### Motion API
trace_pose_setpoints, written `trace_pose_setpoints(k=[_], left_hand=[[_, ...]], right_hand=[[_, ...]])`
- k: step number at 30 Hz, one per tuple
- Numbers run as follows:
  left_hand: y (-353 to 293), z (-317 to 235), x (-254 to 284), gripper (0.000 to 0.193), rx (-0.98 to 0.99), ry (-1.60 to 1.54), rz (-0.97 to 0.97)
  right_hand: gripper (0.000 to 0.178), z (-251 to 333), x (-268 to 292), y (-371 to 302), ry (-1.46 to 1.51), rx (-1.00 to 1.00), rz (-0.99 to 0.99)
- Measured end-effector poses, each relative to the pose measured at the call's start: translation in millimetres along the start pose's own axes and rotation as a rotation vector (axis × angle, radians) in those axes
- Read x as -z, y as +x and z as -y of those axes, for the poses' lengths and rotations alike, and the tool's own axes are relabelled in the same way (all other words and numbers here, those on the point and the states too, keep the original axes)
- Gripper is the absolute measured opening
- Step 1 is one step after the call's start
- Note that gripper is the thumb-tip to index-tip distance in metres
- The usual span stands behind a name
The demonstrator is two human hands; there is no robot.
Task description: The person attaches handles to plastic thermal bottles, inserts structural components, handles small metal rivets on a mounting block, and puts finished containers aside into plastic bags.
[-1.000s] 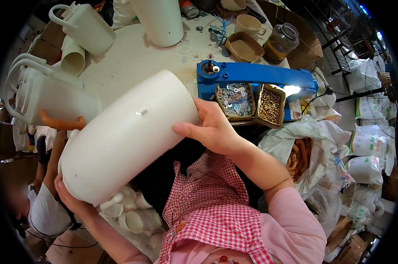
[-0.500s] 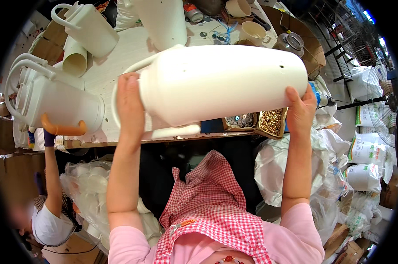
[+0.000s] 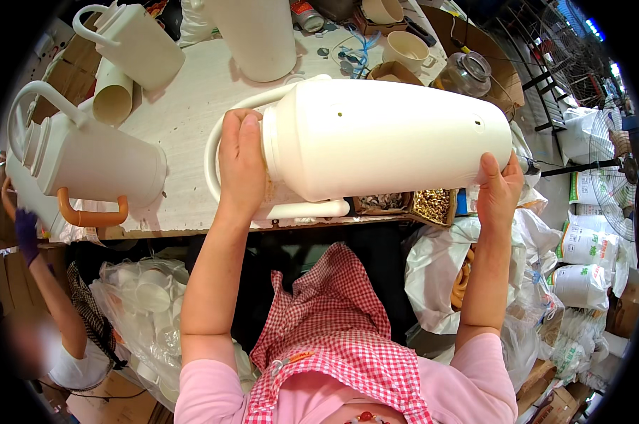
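A big cream plastic jug (image 3: 397, 134) lies sideways between my hands, above the table's near edge. It has small holes in its wall and a hoop carrying handle (image 3: 212, 166) at its left end. My left hand (image 3: 243, 162) grips the neck end next to the hoop. Round the base at the other end, my right hand (image 3: 500, 185) has its thumb on the near side; its other fingers are partly hidden behind the jug. Another cream jug (image 3: 111, 162), with a tan side handle (image 3: 93, 212), lies on the table to the left.
More cream jugs (image 3: 146, 49) stand at the back of the table (image 3: 185, 134). Beyond my right hand are a box of brass-coloured small parts (image 3: 434, 205), a cup (image 3: 407, 48) and a clear jar (image 3: 468, 73). At left, a co-worker's purple-gloved hand (image 3: 27, 237) shows.
The jug in my hands has shifted right and turned slightly about its length, so its holes have moved. The co-worker's gloved hand has left the tan-handled jug and moved left.
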State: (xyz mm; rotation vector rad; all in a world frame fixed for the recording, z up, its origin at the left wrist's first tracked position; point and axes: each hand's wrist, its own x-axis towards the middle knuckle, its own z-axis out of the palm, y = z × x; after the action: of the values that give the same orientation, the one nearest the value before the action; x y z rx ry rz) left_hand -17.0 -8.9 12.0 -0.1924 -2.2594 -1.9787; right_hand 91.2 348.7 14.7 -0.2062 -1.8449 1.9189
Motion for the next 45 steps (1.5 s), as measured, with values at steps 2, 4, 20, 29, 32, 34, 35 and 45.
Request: trace_pose_setpoints(k=[2, 4, 20, 29, 32, 34, 35, 45], left_hand=[[0.7, 1.2, -1.7, 0.027, 0.006, 0.003, 0.01], [2.3, 6.1, -1.8, 0.028, 0.012, 0.006, 0.021], [18.3, -33.2, -45.7, 0.038, -0.435, 0.434, 0.285], [11.2, -33.8, -54.6, 0.038, -0.372, 0.377, 0.31], [8.1, -37.6, -53.7, 0.039, -0.312, 0.379, 0.31], [14.7, -30.7, -52.1, 0.039, -0.265, 0.362, 0.355], [15.3, -31.7, -48.4, 0.039, -0.271, 0.378, 0.341], [20.3, -28.4, -45.4, 0.041, -0.277, 0.369, 0.349]], right_hand=[[0.057, 2.4, 0.6, 0.0, -0.017, -0.013, 0.009], [0.057, 6.6, 1.2, 0.5, -0.032, -0.026, 0.018], [0.027, 9.8, 38.0, -27.9, -0.374, 0.2, -0.152], [0.033, -100.0, 207.2, -222.1, -1.063, -0.742, -0.122], [0.039, -161.7, 180.2, -217.5, -1.053, -0.616, -0.167], [0.035, -213.8, 194.1, -228.8, -1.107, -0.675, -0.154], [0.031, -194.8, 180.1, -219.0, -1.082, -0.636, -0.179], [0.022, -41.1, 138.4, -252.0, -0.688, -0.107, -0.407]])
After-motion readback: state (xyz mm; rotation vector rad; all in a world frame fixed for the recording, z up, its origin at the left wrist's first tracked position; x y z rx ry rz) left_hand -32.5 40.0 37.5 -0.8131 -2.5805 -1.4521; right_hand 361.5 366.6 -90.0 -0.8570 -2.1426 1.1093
